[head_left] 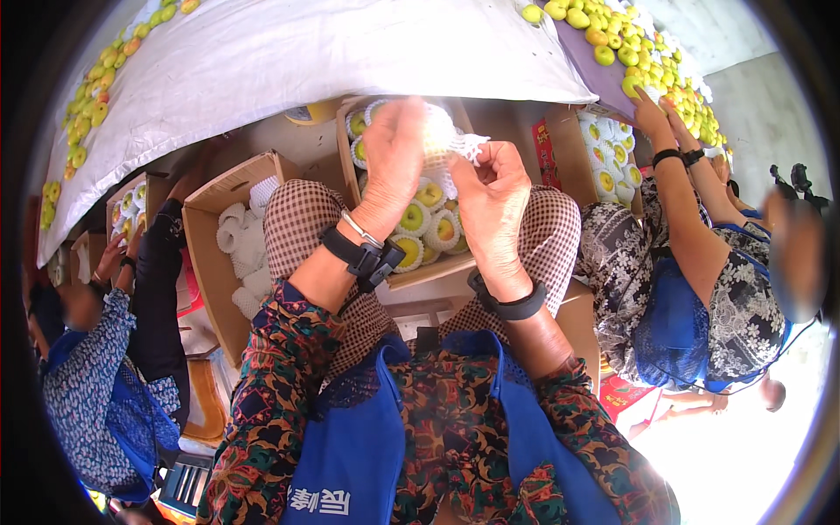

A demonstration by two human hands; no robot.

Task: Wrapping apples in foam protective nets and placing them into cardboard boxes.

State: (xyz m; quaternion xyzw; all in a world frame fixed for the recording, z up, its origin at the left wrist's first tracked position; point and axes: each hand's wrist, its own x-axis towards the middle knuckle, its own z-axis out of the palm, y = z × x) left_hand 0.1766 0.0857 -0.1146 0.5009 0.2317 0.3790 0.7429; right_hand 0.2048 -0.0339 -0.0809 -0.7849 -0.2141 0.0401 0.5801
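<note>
In front of my knees, a round apple-sized thing in a white foam net is held between my two hands, washed out by glare. My left hand is closed round its left side. My right hand pinches the net's loose, frilled edge between thumb and fingers. Below them, a cardboard box holds yellow-green apples, each in its own white foam net. The glare hides how far the net covers the thing I hold.
At my left knee, a cardboard box contains loose white foam nets. Loose apples are heaped on a covered table ahead. A co-worker reaches for apples at right, beside another packed box; another co-worker sits at left.
</note>
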